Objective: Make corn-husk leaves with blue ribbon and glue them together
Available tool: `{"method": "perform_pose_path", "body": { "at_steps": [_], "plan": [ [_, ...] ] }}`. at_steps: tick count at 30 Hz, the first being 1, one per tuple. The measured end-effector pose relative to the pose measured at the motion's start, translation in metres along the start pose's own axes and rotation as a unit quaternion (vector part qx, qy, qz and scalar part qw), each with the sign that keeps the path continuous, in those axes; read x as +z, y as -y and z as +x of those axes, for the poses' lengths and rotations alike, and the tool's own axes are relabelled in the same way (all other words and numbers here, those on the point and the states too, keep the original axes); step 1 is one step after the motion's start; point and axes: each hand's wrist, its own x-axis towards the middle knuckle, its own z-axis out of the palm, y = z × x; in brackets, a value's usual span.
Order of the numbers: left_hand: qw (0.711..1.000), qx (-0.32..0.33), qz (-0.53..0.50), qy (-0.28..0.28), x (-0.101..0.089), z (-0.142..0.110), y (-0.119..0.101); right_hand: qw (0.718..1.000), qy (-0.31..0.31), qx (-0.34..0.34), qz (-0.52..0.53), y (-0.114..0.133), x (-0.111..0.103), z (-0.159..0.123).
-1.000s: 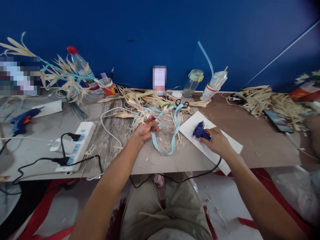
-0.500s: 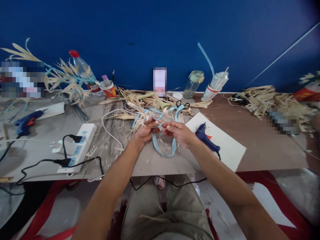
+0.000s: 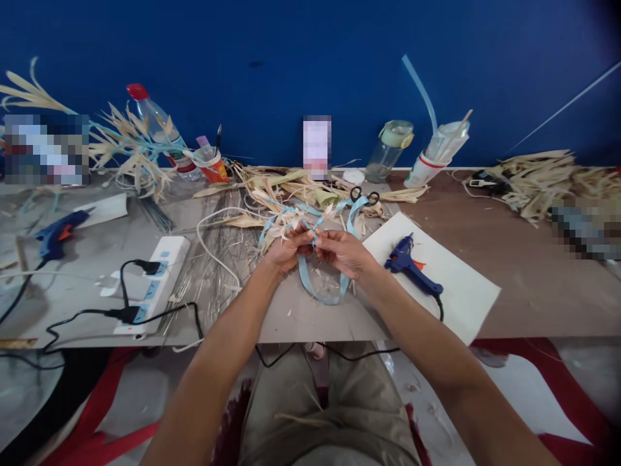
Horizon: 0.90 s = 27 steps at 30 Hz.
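The left hand (image 3: 286, 251) and right hand (image 3: 341, 251) meet above a grey worktop (image 3: 291, 327), each grip pinched closed on a light-blue fabric ribbon (image 3: 324, 299). A blue glue gun (image 3: 412, 268) lies on white paper (image 3: 460, 304) nearby.

One head-worn view, looking forward and down from above the wearer's lap; forearms and hands close, worktable (image 3: 485, 278) at middle range, blue wall (image 3: 272, 77) behind.

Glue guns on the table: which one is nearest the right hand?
The blue glue gun on the large white sheet, just beyond the right hand's wrist; the other gun lies far left, past the power strip.
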Motion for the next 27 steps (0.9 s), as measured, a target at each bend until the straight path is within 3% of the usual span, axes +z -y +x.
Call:
{"method": "perform_pose_path", "body": {
  "at_steps": [4, 7, 10, 13, 17, 20, 22, 27],
  "plan": [
    [1.000, 0.004, -0.007, -0.012, 0.000, 0.003, 0.002, 0.990, -0.065, -0.067, -0.106, -0.005, -0.001, 0.003],
    [1.000, 0.003, -0.006, -0.029, 0.002, 0.004, 0.002, 0.957, -0.117, -0.124, -0.235, -0.009, -0.003, 0.005],
    [0.999, -0.012, -0.004, -0.040, 0.008, 0.003, 0.002, 0.895, -0.166, -0.182, -0.372, -0.010, -0.005, 0.004],
    [0.998, -0.010, -0.028, -0.048, 0.016, 0.001, 0.002, 0.814, -0.201, -0.242, -0.487, -0.008, -0.005, 0.002],
    [0.996, -0.032, -0.055, -0.070, 0.022, 0.000, 0.004, 0.718, -0.214, -0.293, -0.594, -0.006, -0.006, 0.001],
    [0.991, -0.074, -0.040, -0.103, 0.024, 0.000, 0.005, 0.664, -0.207, -0.311, -0.647, -0.006, -0.005, 0.001],
    [0.989, -0.064, -0.028, -0.130, 0.026, 0.000, 0.006, 0.647, -0.197, -0.314, -0.666, -0.007, -0.004, 0.001],
    [0.984, -0.017, -0.019, -0.174, 0.031, 0.001, 0.004, 0.636, -0.187, -0.314, -0.679, -0.008, 0.000, -0.001]
  ]
}}
